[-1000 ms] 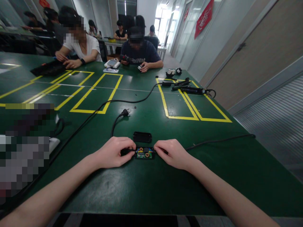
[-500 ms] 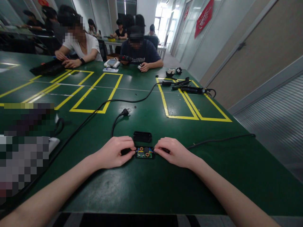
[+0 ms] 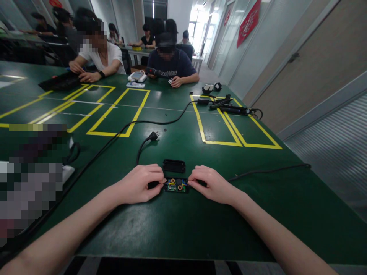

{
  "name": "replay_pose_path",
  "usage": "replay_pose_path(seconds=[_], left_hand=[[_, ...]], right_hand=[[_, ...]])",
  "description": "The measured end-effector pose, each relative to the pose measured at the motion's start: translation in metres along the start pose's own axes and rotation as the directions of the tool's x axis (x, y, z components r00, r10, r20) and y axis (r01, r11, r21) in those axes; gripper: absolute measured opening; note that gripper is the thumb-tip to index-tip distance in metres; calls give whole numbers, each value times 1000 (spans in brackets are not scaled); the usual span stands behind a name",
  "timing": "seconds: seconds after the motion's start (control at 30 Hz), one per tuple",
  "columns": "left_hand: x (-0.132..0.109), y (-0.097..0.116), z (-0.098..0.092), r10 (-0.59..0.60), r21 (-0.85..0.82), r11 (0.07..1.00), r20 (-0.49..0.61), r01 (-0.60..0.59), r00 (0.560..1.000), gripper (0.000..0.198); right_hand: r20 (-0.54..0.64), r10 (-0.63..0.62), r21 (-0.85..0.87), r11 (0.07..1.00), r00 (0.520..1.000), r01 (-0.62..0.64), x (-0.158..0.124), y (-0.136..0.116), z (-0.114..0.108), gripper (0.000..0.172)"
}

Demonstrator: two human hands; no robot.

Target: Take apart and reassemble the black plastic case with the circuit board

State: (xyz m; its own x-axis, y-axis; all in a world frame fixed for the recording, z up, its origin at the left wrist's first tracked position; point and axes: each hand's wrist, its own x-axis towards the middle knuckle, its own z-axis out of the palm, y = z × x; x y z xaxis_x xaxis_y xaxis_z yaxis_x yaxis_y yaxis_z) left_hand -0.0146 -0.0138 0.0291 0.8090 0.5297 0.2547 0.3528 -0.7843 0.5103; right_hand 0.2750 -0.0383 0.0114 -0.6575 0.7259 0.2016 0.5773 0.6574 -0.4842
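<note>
A small opened power adapter with a green circuit board and copper coils lies on the green table between my hands. My left hand pinches its left end, where a black cable with a plug leaves it. My right hand pinches its right end, where a thin black cable runs off to the right. The adapter's black lid lies just behind it.
Yellow tape rectangles mark the table. A long black cable crosses it. Black tools and cables lie at the far right. Two people sit working at the far edge. A white object lies at my left.
My hands and the adapter have barely shifted; the view has moved slightly.
</note>
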Motion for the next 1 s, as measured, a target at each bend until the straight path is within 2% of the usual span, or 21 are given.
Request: replay_pose_path(seconds=[0.17, 0.37, 0.47, 0.53, 0.63, 0.8, 0.9, 1.0], left_hand=[[0, 3, 3, 26, 109, 994, -2, -26, 1000, 19], [2, 1, 10, 36, 146, 989, -115, -19, 993, 20], [3, -6, 13, -33, 153, 986, -207, 66, 978, 17], [3, -11, 15, -113, 185, 969, -258, 164, 960, 23], [4, -19, 17, -183, 210, 949, -242, 235, 953, 32], [5, -21, 18, -194, 60, 975, -233, 213, 953, 20], [6, -17, 18, -215, -61, 977, -251, 207, 944, 15], [8, -12, 17, -252, -170, 962, -262, 213, 932, 15]], right_hand=[[-6, 0, -40, 999, 1000, 0, 2, -1, 1, 21], [-66, -15, -12, 1000, 998, 14, 3, 4, 2, 21], [-131, 32, -4, 999, 991, -33, 2, 7, 3, 24], [-175, 76, -5, 997, 982, -78, 2, 10, 3, 25], [-218, 129, -22, 990, 967, -138, 2, 13, 4, 19], [-216, 124, -18, 991, 968, -131, 4, 14, 6, 22], [-235, 119, 64, 992, 965, -106, 4, 12, 7, 19], [-263, 174, 192, 973, 949, -125, 3, 9, 7, 13]])
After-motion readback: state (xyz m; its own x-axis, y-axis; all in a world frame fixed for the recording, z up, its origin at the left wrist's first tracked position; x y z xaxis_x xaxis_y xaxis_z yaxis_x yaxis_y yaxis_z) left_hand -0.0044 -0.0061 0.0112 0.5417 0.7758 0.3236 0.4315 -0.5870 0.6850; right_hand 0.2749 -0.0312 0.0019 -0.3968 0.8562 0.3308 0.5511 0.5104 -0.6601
